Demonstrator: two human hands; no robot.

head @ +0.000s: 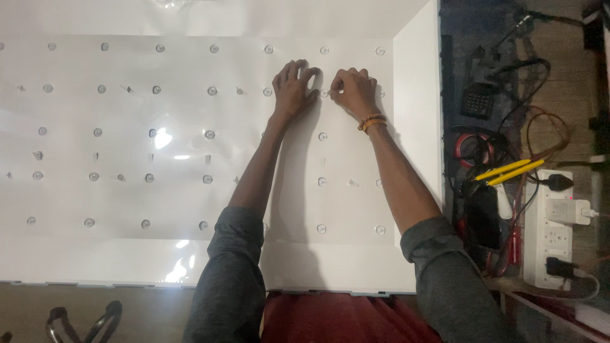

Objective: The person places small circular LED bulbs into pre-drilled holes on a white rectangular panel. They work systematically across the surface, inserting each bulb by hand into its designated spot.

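Flanking lens [324,93], both hands [294,89] [352,89]

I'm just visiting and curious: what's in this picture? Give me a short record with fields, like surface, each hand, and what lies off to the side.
surface: large white panel dotted with rows of small round lenses
left hand: fingers spread, pressing flat on the panel
right hand: curled, fingertips pinched at one round lens
wrist: orange bead bracelet on the right
side: white power strip, tangled cables, yellow-handled tool
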